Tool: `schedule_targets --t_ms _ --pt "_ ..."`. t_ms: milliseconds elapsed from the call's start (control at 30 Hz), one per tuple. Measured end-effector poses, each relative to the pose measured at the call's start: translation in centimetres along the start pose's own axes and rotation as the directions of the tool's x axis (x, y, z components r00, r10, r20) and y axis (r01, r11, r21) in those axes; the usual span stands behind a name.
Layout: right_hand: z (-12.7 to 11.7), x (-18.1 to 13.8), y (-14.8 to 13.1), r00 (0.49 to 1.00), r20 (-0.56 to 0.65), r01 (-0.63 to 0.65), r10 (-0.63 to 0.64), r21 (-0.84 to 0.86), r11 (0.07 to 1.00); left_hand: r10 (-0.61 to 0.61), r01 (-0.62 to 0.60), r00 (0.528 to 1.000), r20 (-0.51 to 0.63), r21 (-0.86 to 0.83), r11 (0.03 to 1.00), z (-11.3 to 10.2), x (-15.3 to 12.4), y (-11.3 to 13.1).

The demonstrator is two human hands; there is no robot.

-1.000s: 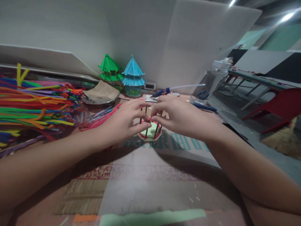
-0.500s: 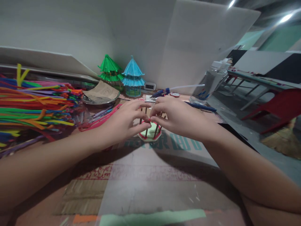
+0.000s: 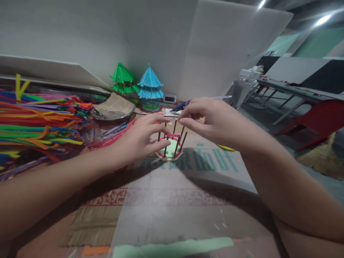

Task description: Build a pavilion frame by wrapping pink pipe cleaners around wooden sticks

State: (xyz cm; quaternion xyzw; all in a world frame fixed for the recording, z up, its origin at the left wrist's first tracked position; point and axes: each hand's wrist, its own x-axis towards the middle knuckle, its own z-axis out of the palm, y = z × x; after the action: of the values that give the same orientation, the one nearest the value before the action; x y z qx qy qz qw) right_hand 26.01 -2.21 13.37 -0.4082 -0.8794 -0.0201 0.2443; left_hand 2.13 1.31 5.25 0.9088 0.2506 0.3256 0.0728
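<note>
A small craft frame [image 3: 172, 145] stands on the table: a pale green base edged in pink, several upright brown sticks, and a pink pipe-cleaner ring round them. My left hand [image 3: 139, 138] cups the frame's left side, its thumb and fingers closed against the sticks and ring. Just above the stick tops, my right hand [image 3: 212, 120] hovers with thumb and fingers pinched together; what they pinch is too small to make out.
A heap of coloured pipe cleaners [image 3: 40, 122] fills the left. A green pavilion model [image 3: 123, 79] and a blue pavilion model [image 3: 149, 87] stand at the wall by a metal dish [image 3: 113, 114]. A blue glue gun [image 3: 180, 106] lies behind. Red chair [image 3: 319, 118] at right.
My right hand has lifted up and to the right, away from the ring, exposing the stick tops. The left hand stays on the frame. The view shifted slightly left.
</note>
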Motion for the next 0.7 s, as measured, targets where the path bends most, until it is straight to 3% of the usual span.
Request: schedule_targets --t_ms 267,367,467,533,700 --pt "-1.3 0.0 0.9 0.999 0.010 -0.037 0.036 0.029 0.999 -0.180 0.169 0.981 -0.078 -0.128 0.977 -1.5 0.4 0.0" --pt "-0.4 0.1 0.7 0.988 -0.133 -0.061 0.073 0.097 0.993 -0.249 0.220 0.963 -0.103 -0.233 0.947 -0.6 -0.2 -1.6" --pt "1.6 -0.9 0.9 0.924 -0.353 -0.072 0.148 0.220 0.973 -0.271 0.238 0.961 -0.047 -0.349 0.906 1.3 -1.7 -3.6" --pt "3.2 -2.6 1.5 0.887 -0.421 -0.056 0.187 0.305 0.951 -0.288 0.265 0.958 0.002 -0.395 0.880 2.6 -2.8 -4.5" --pt "6.9 -7.6 3.3 0.961 -0.196 -0.135 0.196 0.285 0.949 -0.258 0.258 0.965 0.046 -0.345 0.903 4.4 -4.0 -5.0"
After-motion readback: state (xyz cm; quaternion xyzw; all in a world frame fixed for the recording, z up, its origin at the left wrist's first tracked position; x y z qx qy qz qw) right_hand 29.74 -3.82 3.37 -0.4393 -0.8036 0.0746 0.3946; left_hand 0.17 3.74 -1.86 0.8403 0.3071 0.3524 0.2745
